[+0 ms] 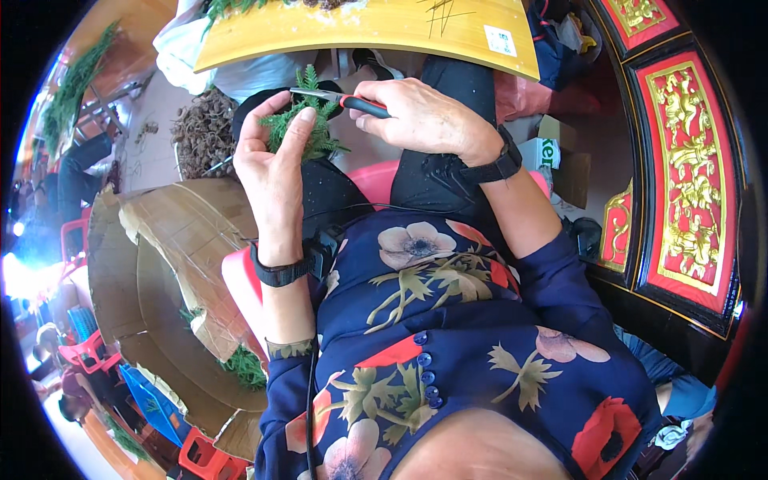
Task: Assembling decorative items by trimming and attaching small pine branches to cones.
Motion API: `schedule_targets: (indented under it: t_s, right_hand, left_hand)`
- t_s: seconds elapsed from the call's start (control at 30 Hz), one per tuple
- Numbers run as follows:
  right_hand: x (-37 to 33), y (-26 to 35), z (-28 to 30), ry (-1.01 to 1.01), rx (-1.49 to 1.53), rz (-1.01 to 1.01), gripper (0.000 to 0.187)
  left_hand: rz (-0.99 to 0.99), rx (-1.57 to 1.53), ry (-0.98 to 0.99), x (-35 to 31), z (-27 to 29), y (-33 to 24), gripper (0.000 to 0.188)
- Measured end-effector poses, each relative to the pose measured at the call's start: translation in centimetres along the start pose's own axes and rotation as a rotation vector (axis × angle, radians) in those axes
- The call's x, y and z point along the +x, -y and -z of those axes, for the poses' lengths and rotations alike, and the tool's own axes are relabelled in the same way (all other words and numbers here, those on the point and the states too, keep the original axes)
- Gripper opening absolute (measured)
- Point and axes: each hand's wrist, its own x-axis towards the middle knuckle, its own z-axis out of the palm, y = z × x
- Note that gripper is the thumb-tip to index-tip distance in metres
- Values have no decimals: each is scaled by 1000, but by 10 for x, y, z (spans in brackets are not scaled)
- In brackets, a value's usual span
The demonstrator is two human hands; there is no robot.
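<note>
My left hand (272, 160) pinches a green, needle-leaved sprig (318, 132) between thumb and fingers above my lap. My right hand (424, 116) is closed around the black and red handles of a pair of pliers (364, 105). Their slim silver jaws point left, across the upper part of the sprig near my left fingertips. Whether the jaws are closed on a stem is too small to tell. Both hands are just short of the near edge of a yellow wooden table (368, 44).
Thin dark wires (440, 16) and a white label lie on the table. A heap of brown pine cones (204, 132) is at the left. Nearer, a torn cardboard box (152, 288) holds green sprigs (242, 368). A carved red and gold panel (692, 176) stands at the right.
</note>
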Motion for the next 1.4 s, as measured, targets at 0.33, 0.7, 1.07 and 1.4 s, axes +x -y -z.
schedule_targets:
  t_s: [0.33,0.7,1.07,1.4]
  right_hand:
    - [-1,8,-12,-21,18,30,26]
    - [-1,16,-10,-75,31,-25,24]
    - [-5,11,-4,-67,-145,-78,25]
    - [-3,16,-1,8,85,-39,30]
  left_hand:
    - [-339,590,-161,-7,-3,1,27]
    - [-554,779,-167,-1,-2,4,29]
    - [-442,724,-82,-7,-8,0,19]
    - [-565,755,-103,-6,-6,-1,20]
